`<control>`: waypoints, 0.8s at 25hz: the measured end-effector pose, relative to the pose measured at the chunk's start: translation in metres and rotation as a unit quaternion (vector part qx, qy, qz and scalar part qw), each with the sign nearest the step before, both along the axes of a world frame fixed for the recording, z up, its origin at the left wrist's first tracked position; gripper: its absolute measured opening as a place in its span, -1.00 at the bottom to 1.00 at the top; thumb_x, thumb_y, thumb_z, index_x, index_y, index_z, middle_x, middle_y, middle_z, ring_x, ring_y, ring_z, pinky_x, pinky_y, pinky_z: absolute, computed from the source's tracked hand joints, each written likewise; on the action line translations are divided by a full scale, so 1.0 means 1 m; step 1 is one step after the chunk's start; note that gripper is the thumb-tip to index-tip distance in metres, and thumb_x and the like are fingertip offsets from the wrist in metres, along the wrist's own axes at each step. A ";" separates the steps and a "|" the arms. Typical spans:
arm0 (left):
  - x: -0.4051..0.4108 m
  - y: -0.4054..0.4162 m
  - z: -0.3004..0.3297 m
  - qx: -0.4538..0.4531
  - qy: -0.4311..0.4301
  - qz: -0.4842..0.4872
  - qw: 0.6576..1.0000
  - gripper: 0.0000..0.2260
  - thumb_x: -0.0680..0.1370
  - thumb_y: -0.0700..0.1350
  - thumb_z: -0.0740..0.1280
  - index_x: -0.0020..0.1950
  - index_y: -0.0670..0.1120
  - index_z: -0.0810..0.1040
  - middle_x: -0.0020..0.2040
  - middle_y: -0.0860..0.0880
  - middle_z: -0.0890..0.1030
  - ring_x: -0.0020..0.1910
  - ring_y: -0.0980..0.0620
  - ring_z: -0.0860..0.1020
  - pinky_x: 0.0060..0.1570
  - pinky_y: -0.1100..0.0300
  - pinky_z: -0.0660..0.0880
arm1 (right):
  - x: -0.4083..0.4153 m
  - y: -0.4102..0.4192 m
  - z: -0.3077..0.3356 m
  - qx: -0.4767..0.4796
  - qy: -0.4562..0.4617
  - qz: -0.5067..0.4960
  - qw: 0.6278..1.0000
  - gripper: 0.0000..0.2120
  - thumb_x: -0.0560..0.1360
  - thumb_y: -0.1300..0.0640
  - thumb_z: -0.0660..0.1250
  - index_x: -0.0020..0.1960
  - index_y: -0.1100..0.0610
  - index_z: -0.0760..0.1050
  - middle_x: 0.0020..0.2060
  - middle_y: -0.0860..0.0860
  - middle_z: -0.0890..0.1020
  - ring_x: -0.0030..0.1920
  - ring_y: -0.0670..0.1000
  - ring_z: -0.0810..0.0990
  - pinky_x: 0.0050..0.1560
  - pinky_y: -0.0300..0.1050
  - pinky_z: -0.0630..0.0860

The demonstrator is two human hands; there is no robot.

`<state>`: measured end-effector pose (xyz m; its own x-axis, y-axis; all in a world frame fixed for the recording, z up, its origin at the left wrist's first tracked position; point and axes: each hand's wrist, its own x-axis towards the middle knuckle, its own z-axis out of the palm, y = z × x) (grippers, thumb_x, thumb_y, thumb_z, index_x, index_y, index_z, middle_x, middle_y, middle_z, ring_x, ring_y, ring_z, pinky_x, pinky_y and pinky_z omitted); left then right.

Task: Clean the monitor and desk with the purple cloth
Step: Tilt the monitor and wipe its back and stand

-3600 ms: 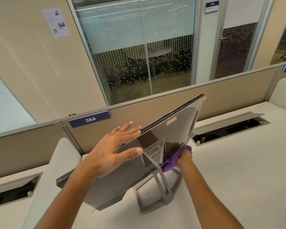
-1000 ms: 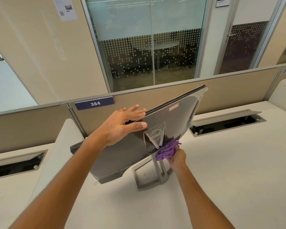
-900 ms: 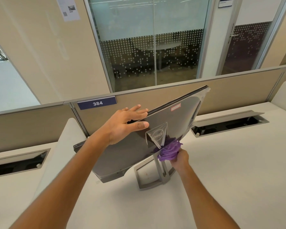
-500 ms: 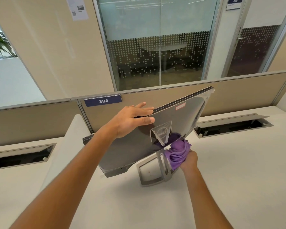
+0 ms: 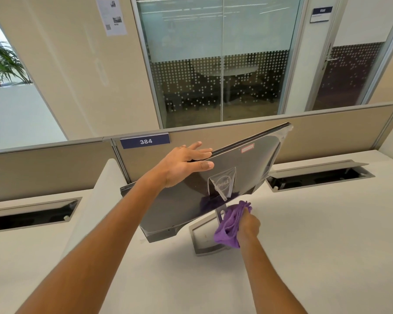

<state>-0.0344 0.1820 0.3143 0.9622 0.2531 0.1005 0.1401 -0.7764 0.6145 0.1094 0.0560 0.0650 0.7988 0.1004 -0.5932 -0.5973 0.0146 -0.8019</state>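
Observation:
The monitor [image 5: 247,168] shows me its glossy dark back, tilted with its right corner raised. My left hand [image 5: 184,164] grips its top edge, fingers over the front and thumb on the back. My right hand [image 5: 249,225] is closed on the bunched purple cloth [image 5: 228,226]. The cloth rests against the grey stand [image 5: 207,241], just below the monitor's lower edge. The white desk [image 5: 304,245] spreads all around the stand's base. The screen side is hidden from me.
A beige partition [image 5: 327,134] with a blue "384" plate [image 5: 145,141] runs behind the desk. Open cable trays sit at the right [image 5: 318,175] and the left [image 5: 30,214]. A white divider panel [image 5: 100,189] stands to the left of the monitor.
My right hand with the cloth has slid down from the monitor's back, near the stand mount, onto the stand neck and base. My left hand has kept its grip on the top edge.

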 end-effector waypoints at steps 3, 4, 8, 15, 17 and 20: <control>0.000 -0.003 0.002 0.011 0.001 0.015 1.000 -0.64 0.59 0.08 0.20 0.36 0.02 0.46 0.47 0.09 0.29 0.51 0.13 0.08 0.48 -0.01 -0.12 | -0.008 0.002 -0.018 -0.191 -0.150 -0.011 0.970 -0.65 0.57 0.06 0.27 0.27 0.21 0.33 0.12 0.19 0.46 -0.15 0.14 0.55 -0.28 -0.05 0.51; 0.000 -0.004 0.003 0.013 0.002 0.017 1.000 -0.64 0.59 0.07 0.20 0.37 0.03 0.45 0.48 0.09 0.27 0.51 0.12 0.07 0.47 0.00 -0.13 | -0.010 0.001 -0.022 -0.225 -0.186 -0.016 0.956 -0.68 0.56 0.12 0.28 0.25 0.21 0.33 0.12 0.20 0.45 -0.15 0.16 0.54 -0.28 -0.02 0.52; -0.001 -0.005 0.002 0.014 0.008 0.020 1.000 -0.62 0.58 0.09 0.20 0.38 0.05 0.43 0.50 0.06 0.23 0.52 0.08 0.04 0.46 0.01 -0.13 | -0.018 -0.004 -0.040 -0.317 -0.293 0.046 0.901 -0.78 0.61 0.16 0.14 0.06 0.25 0.51 -0.09 0.14 0.53 -0.13 0.14 0.53 -0.13 0.10 0.58; -0.003 -0.007 0.005 0.015 0.015 0.026 0.999 -0.62 0.59 0.08 0.20 0.39 0.05 0.41 0.52 0.08 0.19 0.52 0.06 0.01 0.45 0.01 -0.14 | -0.036 -0.014 -0.077 -0.360 -0.396 0.257 0.805 -0.70 0.58 0.06 0.17 0.24 0.12 0.48 0.22 0.08 0.56 0.21 0.12 0.50 0.19 0.10 0.49; -0.003 -0.006 0.005 0.014 0.017 0.021 1.000 -0.62 0.59 0.08 0.20 0.39 0.04 0.42 0.50 0.08 0.22 0.52 0.08 0.02 0.46 0.02 -0.14 | -0.036 -0.021 -0.093 -0.342 -0.406 0.304 0.791 -0.55 0.56 0.01 0.22 0.42 0.10 0.32 0.34 0.05 0.45 0.30 0.13 0.45 0.23 0.12 0.49; -0.002 -0.004 0.006 0.015 0.011 0.010 1.000 -0.63 0.59 0.07 0.20 0.38 0.03 0.43 0.49 0.10 0.25 0.50 0.15 0.05 0.46 0.02 -0.14 | -0.031 -0.028 -0.099 -0.275 -0.405 0.310 0.815 -0.57 0.58 0.08 0.22 0.43 0.10 0.31 0.29 0.07 0.48 0.23 0.14 0.52 0.18 0.07 0.55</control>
<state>-0.0360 0.1776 0.3206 0.9588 0.2702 0.0873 0.1694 -0.7911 0.5878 0.0783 0.0279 -0.0343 0.8474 0.5308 0.0121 0.3756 -0.5833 -0.7202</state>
